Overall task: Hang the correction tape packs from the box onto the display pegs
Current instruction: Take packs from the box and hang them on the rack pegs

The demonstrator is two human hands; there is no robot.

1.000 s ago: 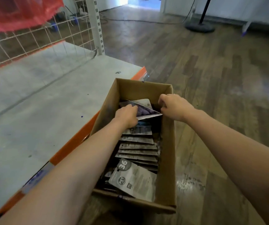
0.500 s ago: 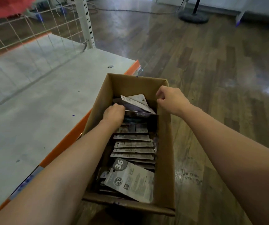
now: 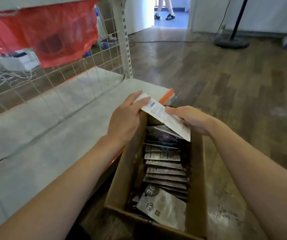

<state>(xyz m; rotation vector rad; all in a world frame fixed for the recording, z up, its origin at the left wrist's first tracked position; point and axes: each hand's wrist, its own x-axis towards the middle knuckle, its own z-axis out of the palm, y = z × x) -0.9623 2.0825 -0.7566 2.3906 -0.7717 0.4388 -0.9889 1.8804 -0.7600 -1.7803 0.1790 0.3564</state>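
Both hands are holding one correction tape pack (image 3: 163,116) above the far end of the cardboard box (image 3: 195,179): the left hand (image 3: 125,118) is gripping its upper left end, the right hand (image 3: 189,118) is curling round its lower right side. More packs (image 3: 165,168) are lying stacked inside the box, which is sitting beside the grey shelf (image 3: 35,135) with its wire grid panel (image 3: 40,84)

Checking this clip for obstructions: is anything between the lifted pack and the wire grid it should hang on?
Nothing visible. Both hands, left and right, hold the pack above the box; only open shelf lies before the wire grid. No pegs show.
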